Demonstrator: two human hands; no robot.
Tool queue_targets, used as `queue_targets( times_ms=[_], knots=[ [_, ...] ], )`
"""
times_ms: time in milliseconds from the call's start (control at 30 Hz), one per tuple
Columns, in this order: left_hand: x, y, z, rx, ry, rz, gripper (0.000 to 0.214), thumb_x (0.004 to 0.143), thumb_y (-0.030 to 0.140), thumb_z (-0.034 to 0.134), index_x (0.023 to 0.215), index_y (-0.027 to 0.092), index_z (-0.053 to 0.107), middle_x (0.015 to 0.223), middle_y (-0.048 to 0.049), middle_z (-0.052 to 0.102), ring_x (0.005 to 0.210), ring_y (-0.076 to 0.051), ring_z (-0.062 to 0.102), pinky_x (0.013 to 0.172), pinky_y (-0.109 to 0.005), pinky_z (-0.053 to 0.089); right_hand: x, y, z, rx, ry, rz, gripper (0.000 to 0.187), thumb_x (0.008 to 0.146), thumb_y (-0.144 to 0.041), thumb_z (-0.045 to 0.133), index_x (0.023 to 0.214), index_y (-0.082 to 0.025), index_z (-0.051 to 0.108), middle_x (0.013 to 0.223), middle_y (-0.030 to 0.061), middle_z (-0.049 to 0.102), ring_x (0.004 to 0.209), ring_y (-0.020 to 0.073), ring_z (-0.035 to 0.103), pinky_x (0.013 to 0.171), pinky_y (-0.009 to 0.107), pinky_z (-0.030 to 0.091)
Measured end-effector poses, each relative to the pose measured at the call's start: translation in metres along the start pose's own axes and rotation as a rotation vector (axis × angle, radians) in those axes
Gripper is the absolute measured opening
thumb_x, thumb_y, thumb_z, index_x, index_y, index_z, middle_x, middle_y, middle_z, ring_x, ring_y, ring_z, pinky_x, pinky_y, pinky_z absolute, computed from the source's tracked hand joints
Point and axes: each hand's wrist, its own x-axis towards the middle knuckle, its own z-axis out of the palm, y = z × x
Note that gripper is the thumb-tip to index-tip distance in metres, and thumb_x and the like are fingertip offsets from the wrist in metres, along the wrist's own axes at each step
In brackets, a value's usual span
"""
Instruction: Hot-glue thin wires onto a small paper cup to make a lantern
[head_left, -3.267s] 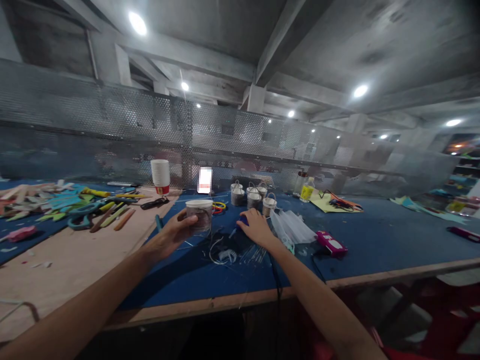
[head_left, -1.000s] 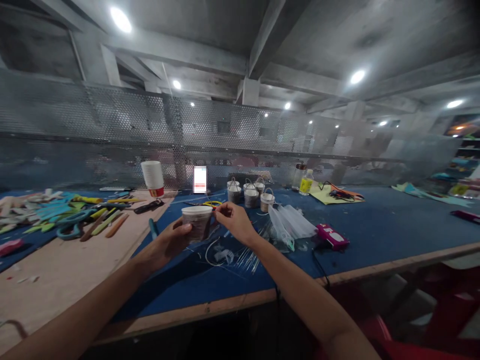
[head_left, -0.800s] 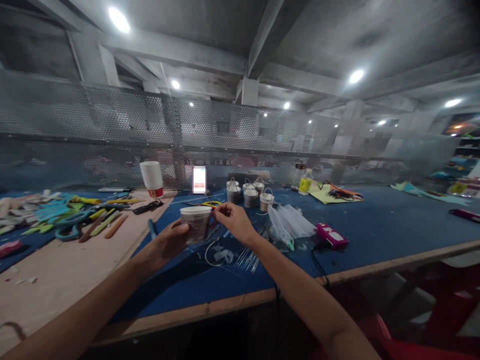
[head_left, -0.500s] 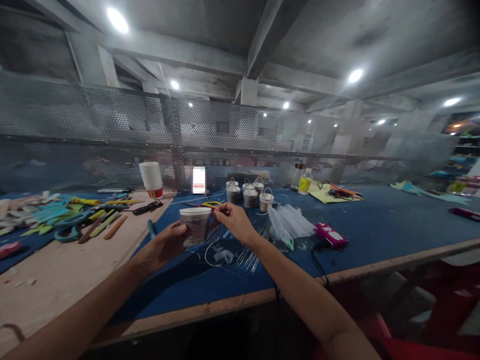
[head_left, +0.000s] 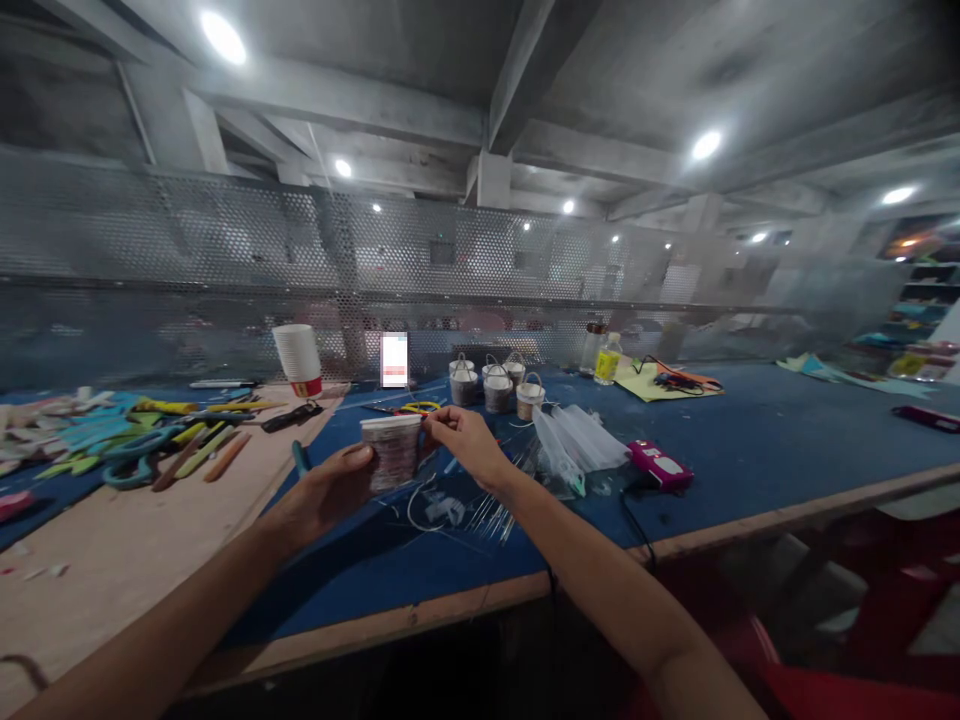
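Observation:
My left hand (head_left: pixel 337 485) is closed round the left side of a paper cup (head_left: pixel 394 455), its thumb on the front wall. The cup has a white rim, and brownish-grey cord or thread appears to be wound round its sides. At the cup's right rim, the fingers of my right hand (head_left: pixel 469 440) are pinched together; whatever they grip is too small to make out. Behind the hands lie yellow-handled pliers (head_left: pixel 420 407). Several similar cups with looped handles (head_left: pixel 497 388) stand further back on the blue table (head_left: pixel 360 590).
Left are a stack of white paper cups (head_left: pixel 296 355), blue-handled scissors (head_left: pixel 139 460) and clay-like sticks (head_left: pixel 227 457). Clear thin rods (head_left: pixel 495 510), plastic bags (head_left: pixel 581 440) and a magenta device (head_left: pixel 660 465) with a cable lie right. A lit phone screen (head_left: pixel 394 360) and bottles (head_left: pixel 608 360) stand behind.
The cup has tipped slightly, so its rim now shows almost edge-on. Both hands keep their hold in nearly the same place, and the view has shifted a little.

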Motion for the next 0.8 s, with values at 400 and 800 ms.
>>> queue_targets(
  times_ms=[400,800],
  knots=[
    [0.010,-0.010,0.002,0.188,0.140,0.079,0.031,0.088,0.029,0.075,0.116,0.015,0.079,0.120,-0.0116,0.081,0.114,-0.029,0.073,0.101,-0.035,0.054,0.002,0.012,0.005,-0.094,0.018,-0.004,0.016,0.085,-0.033,0.073,0.086,-0.019,0.065,0.076,0.0001,0.072,0.068,0.0162,0.072,0.072,0.028,0.059],
    [0.007,-0.007,0.007,0.241,0.184,0.092,0.034,0.081,0.027,0.083,0.111,0.012,0.082,0.109,-0.0137,0.083,0.098,-0.027,0.076,0.090,-0.032,0.056,-0.003,0.007,0.008,-0.072,-0.021,-0.016,0.015,0.087,-0.031,0.070,0.088,-0.019,0.061,0.077,0.0013,0.074,0.069,0.0174,0.075,0.074,0.029,0.059]
  ],
)
